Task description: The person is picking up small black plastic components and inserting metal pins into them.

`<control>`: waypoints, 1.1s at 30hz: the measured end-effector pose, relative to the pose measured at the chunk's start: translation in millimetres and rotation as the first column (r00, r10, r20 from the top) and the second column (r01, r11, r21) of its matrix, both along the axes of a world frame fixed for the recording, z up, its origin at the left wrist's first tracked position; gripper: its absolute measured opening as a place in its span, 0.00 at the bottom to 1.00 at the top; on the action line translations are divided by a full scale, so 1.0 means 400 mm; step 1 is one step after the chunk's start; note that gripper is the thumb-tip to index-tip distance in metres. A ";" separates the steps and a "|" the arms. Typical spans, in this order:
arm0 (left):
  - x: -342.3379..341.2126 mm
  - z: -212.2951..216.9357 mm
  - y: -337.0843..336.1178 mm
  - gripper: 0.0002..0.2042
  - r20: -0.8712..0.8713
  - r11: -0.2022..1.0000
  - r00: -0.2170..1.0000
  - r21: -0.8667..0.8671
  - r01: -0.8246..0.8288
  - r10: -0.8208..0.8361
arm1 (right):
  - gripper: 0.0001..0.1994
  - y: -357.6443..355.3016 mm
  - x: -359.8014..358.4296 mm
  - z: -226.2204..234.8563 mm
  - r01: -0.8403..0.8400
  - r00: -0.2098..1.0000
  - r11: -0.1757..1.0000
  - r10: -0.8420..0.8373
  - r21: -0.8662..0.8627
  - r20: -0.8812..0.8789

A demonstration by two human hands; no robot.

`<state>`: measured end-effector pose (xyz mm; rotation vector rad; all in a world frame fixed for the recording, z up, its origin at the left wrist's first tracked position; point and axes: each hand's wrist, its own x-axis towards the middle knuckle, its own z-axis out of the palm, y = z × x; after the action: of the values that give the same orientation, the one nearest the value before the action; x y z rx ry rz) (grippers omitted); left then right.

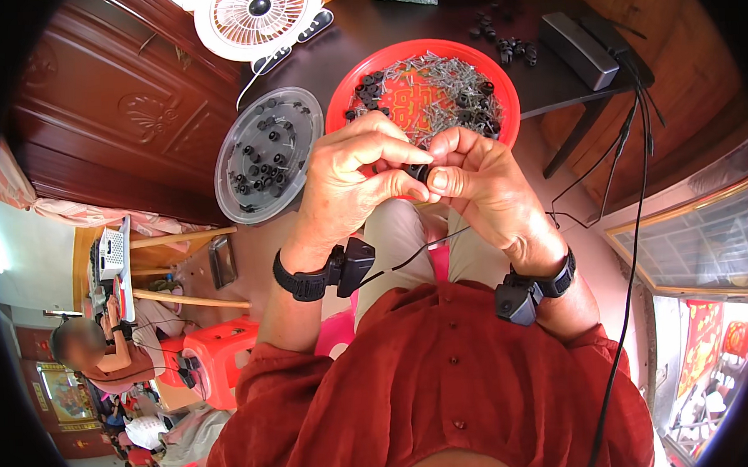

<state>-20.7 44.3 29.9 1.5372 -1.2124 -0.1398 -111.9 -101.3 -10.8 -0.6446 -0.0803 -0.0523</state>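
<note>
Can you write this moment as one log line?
left hand: pinching small black part | right hand: pinching same part | red tray: behind hands

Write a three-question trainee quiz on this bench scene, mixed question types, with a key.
1. True or false: the left hand and right hand pinch one small black part between them.
2. The red plate holds: A) metal screws and black parts, B) coins, C) thread.
3. Fill in: the clear round lid holding black parts lies to the person's ____ of the red plate.

Key: 1 true; 2 A; 3 left.
</note>
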 end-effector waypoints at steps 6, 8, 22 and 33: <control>-0.002 -0.006 -0.003 0.10 -0.029 0.999 0.999 -0.018 0.035 -0.036 | 0.10 0.027 -0.001 -0.017 0.076 0.995 0.996 -0.079 0.044 0.068; -0.001 -0.009 -0.003 0.11 -0.022 0.999 0.999 -0.032 0.037 -0.037 | 0.10 0.032 0.002 -0.023 0.077 0.992 0.995 -0.083 0.070 0.095; -0.029 -0.008 0.021 0.13 0.123 0.995 0.992 -0.102 -0.006 0.019 | 0.09 0.080 -0.012 -0.026 0.037 0.983 0.989 -0.061 0.140 0.171; -0.030 -0.036 0.045 0.12 0.089 0.997 0.995 -0.067 -0.035 0.041 | 0.09 0.077 -0.028 -0.037 -0.029 0.998 0.983 0.017 0.181 0.068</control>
<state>-32.9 62.4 15.7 1.5218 -1.2463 -0.0052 -122.9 -70.6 -25.7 -0.4593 -0.1452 -0.0582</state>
